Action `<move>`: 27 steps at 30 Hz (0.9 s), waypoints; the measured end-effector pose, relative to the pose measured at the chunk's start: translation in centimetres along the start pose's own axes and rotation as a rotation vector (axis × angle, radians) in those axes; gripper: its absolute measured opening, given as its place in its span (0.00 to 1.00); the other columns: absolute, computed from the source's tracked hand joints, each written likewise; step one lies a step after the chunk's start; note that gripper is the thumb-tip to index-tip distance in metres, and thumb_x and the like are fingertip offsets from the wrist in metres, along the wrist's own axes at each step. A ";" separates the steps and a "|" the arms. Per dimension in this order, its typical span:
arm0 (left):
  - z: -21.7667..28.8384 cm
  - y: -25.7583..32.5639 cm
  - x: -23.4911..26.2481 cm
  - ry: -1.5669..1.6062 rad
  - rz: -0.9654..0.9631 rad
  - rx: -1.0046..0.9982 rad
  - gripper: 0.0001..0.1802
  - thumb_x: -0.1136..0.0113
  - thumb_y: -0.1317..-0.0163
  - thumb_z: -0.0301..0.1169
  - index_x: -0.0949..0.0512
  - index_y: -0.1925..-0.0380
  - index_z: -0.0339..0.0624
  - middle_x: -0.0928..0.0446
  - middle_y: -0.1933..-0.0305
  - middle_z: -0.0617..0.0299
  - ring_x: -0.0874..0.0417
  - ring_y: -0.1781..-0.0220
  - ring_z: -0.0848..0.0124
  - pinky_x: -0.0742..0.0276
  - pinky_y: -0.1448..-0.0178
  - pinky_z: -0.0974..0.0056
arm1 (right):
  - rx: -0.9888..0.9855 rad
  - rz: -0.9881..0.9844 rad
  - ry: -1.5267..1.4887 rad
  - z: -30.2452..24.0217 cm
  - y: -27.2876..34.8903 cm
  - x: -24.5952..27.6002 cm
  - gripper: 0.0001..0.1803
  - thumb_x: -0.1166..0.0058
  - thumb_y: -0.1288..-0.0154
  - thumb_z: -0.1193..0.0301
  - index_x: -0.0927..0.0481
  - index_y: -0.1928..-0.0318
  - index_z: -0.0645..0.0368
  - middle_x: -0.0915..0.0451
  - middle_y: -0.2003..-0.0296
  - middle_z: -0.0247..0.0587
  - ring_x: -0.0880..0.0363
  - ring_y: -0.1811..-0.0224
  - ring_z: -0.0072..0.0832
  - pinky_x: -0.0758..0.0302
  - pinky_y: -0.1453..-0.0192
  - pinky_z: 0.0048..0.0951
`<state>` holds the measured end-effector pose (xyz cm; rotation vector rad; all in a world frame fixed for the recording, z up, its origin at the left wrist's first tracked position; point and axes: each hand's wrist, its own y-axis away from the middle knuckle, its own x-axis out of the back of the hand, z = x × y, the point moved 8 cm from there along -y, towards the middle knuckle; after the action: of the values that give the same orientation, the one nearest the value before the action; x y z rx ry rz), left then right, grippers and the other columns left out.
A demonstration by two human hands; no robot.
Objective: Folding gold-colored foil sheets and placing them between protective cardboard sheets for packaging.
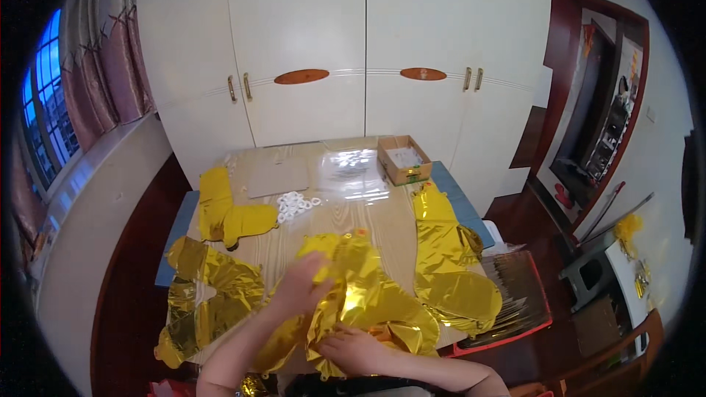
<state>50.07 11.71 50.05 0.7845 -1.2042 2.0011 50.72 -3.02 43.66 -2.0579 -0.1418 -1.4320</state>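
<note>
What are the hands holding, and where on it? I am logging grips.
Both hands grip one crumpled gold foil balloon: left hand on its upper left part, right hand at its lower edge.

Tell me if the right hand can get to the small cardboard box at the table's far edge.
Probably not without leaning: the right hand rests on gold foil at the near edge, while the cardboard box sits far across the table.

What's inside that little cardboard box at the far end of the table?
The open cardboard box shows pale, whitish contents, possibly small clear packets; they are too small to identify. Its near wall hides whatever lies lower down. Clear plastic bags lie beside it on the wooden table.
</note>
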 end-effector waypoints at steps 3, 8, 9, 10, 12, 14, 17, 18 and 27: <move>0.4 1.9 -3.3 -0.029 -0.267 -0.084 0.30 0.42 0.36 0.47 0.31 0.38 0.43 0.33 0.33 0.45 0.36 0.30 0.49 0.41 0.28 0.45 | 0.002 -0.118 0.017 -0.5 -0.8 -2.1 0.15 0.52 0.40 0.69 0.25 0.52 0.54 0.21 0.58 0.37 0.20 0.52 0.33 0.31 0.41 0.35; -3.7 4.6 -6.9 -0.316 -0.583 0.125 0.42 0.54 0.35 0.62 0.46 0.28 0.51 0.49 0.25 0.43 0.51 0.25 0.37 0.57 0.28 0.29 | -0.085 -0.101 -0.005 -1.1 -0.9 -1.8 0.15 0.48 0.43 0.69 0.26 0.54 0.55 0.21 0.58 0.36 0.19 0.56 0.34 0.25 0.47 0.35; -3.5 4.7 -6.4 -0.322 -0.581 0.134 0.43 0.54 0.35 0.62 0.46 0.28 0.50 0.49 0.25 0.43 0.50 0.25 0.38 0.57 0.28 0.29 | -0.152 -0.249 -0.005 -0.8 -0.4 -3.0 0.16 0.46 0.41 0.67 0.26 0.53 0.56 0.22 0.53 0.38 0.21 0.51 0.34 0.25 0.46 0.37; -3.5 4.6 -6.2 -0.328 -0.580 0.143 0.43 0.53 0.35 0.62 0.45 0.28 0.49 0.48 0.25 0.43 0.50 0.25 0.38 0.57 0.28 0.29 | -0.162 -0.178 -0.009 -0.9 -0.2 -2.4 0.16 0.46 0.40 0.65 0.26 0.52 0.56 0.23 0.51 0.39 0.22 0.49 0.35 0.25 0.46 0.38; -4.2 4.7 -5.8 -0.285 -0.511 0.151 0.44 0.53 0.36 0.62 0.45 0.29 0.47 0.48 0.25 0.43 0.49 0.25 0.38 0.56 0.28 0.29 | -0.174 -0.038 -0.026 -1.1 0.3 -1.7 0.18 0.46 0.38 0.61 0.26 0.50 0.57 0.25 0.46 0.42 0.26 0.44 0.36 0.26 0.45 0.39; -5.3 4.9 -5.9 -0.197 -0.445 0.159 0.45 0.52 0.37 0.63 0.44 0.29 0.45 0.48 0.25 0.43 0.49 0.25 0.38 0.56 0.28 0.29 | -0.173 -0.122 0.015 -0.9 0.9 -2.5 0.25 0.47 0.36 0.54 0.27 0.44 0.56 0.31 0.38 0.46 0.34 0.35 0.41 0.28 0.41 0.43; -7.3 5.9 -6.7 -0.110 -0.407 0.168 0.46 0.51 0.38 0.64 0.43 0.29 0.45 0.48 0.25 0.43 0.49 0.25 0.38 0.56 0.28 0.29 | -0.211 -0.263 0.021 -1.6 0.6 -1.7 0.30 0.48 0.34 0.51 0.31 0.38 0.56 0.36 0.34 0.50 0.41 0.30 0.47 0.30 0.38 0.48; -7.2 5.9 -7.1 -0.134 -0.434 0.150 0.47 0.51 0.39 0.65 0.43 0.29 0.45 0.48 0.25 0.44 0.49 0.25 0.39 0.56 0.28 0.29 | -0.238 -0.294 -0.007 -1.9 0.7 -1.3 0.31 0.49 0.34 0.51 0.31 0.37 0.57 0.37 0.33 0.51 0.41 0.30 0.48 0.30 0.38 0.48; -4.4 5.5 -9.6 -0.311 -0.596 -0.117 0.45 0.59 0.38 0.69 0.43 0.28 0.55 0.48 0.23 0.55 0.53 0.22 0.45 0.61 0.27 0.29 | -0.438 -0.376 -0.278 5.8 1.1 2.2 0.25 0.51 0.31 0.60 0.31 0.40 0.60 0.28 0.42 0.53 0.25 0.43 0.48 0.25 0.43 0.42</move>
<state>50.78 11.55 38.17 1.2556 -1.0746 1.3450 56.78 -1.34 43.85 -2.7016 -0.3746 -1.4802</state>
